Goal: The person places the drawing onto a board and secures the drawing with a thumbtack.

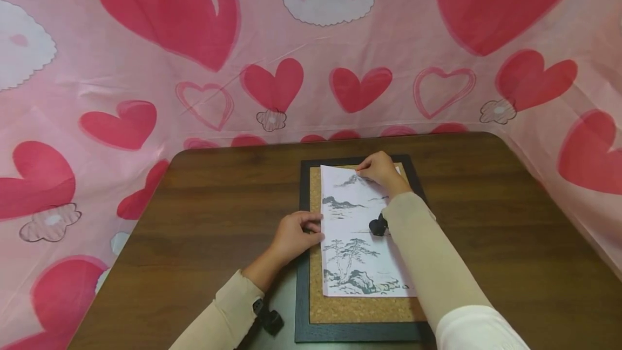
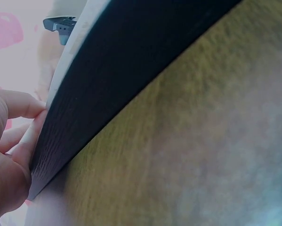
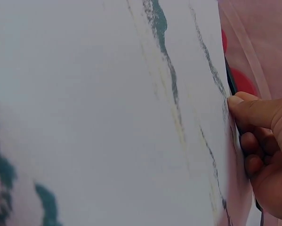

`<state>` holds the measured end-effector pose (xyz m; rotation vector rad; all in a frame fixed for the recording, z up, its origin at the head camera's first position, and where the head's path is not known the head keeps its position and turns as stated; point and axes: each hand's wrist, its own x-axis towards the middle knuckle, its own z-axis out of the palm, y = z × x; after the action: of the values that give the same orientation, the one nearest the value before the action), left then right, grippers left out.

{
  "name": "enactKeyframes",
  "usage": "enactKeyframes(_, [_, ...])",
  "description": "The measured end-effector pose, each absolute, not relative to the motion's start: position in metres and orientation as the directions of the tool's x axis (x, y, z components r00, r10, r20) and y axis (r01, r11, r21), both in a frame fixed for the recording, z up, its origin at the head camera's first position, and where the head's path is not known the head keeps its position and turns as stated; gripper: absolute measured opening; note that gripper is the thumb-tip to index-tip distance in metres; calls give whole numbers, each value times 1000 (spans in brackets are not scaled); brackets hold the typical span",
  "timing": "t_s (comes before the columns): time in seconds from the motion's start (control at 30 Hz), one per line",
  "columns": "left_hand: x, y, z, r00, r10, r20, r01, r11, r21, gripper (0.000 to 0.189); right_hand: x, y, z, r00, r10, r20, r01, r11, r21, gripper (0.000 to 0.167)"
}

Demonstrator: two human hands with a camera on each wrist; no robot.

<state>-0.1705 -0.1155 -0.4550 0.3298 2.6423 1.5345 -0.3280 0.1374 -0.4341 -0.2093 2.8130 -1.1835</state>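
Note:
A white sheet of paper (image 1: 347, 223) printed with an ink landscape of pines, rocks and mountains lies over a cork board (image 1: 364, 309) with a dark frame (image 1: 359, 332). My right hand (image 1: 381, 170) pinches the sheet's top edge, thumb on the printed side, as the right wrist view shows. At the left edge, about halfway down, my left hand (image 1: 293, 234) holds the sheet between thumb and fingers. The left wrist view has that hand (image 2: 11, 150) right beside the frame's dark side. My right forearm hides part of the sheet's right side.
The board rests on a brown wooden table (image 1: 223, 220) with rounded far corners. A pink cloth with hearts (image 1: 359, 88) hangs behind and around it. Small black cameras (image 1: 378, 226) are worn at both wrists.

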Motion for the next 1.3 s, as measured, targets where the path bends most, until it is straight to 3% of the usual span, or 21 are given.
enactKeyframes(0.43, [-170, -115, -460, -972, 224, 69, 173, 488, 856, 36, -322, 142, -441, -985, -166, -56, -63, 637, -768, 23])
enactKeyframes(0.93, [-168, -115, -461, -975, 214, 65, 164, 486, 858, 37, -324, 140, -450, -995, -84, 60, -100, 656, -748, 19])
enactKeyframes(1.3, [-167, -114, -460, -973, 218, 76, 175, 481, 859, 37, -326, 136, -441, -999, -1, -40, 29, 656, -754, 18])
